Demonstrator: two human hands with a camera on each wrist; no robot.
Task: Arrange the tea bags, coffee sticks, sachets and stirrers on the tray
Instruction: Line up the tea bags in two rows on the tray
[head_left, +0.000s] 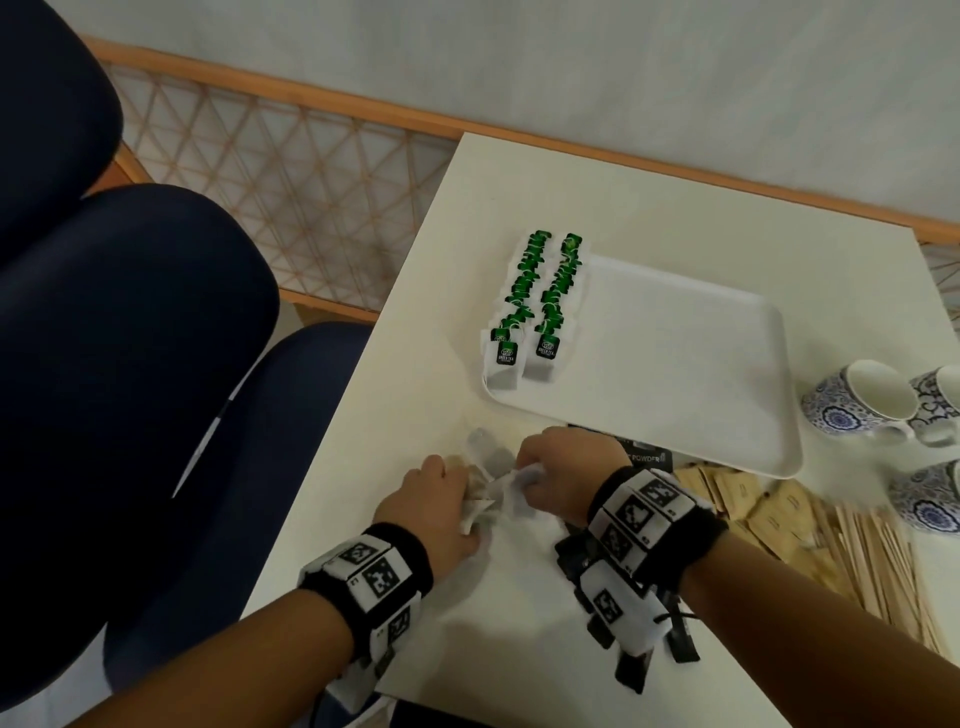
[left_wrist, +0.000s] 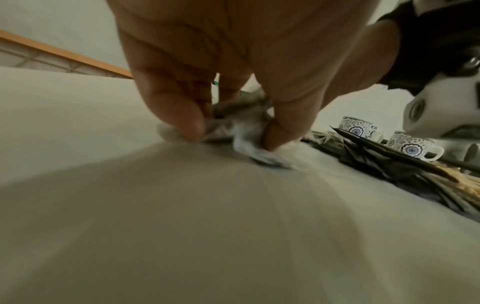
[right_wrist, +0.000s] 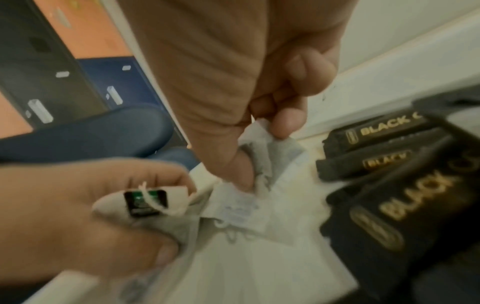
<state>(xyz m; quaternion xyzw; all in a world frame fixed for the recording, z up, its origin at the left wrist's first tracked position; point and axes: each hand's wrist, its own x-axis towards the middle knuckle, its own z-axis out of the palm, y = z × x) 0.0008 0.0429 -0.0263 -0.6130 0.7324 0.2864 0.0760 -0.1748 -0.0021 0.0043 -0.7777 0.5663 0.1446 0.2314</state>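
- Both hands work a small heap of loose tea bags (head_left: 485, 470) on the pale table (head_left: 519, 597), just in front of the white tray (head_left: 691, 364).
- The left hand (head_left: 431, 506) clutches a soft papery bag with a green tag; the right hand (head_left: 558, 467) pinches another crumpled bag.
- Two neat rows of green-tagged bags (head_left: 535, 301) overlap along the tray's left edge.
- Glossy black coffee sticks (right_wrist: 384, 197), brown sachets (head_left: 763, 506), wooden stirrers (head_left: 878, 561) and patterned cups (head_left: 862, 397) crowd the right side.

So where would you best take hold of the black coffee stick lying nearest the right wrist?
Probably across its narrow width near one end, coming from above: the black coffee stick is long, slim and lies flat on the table, overlapping others. The right hand is busy pinching a tea bag.
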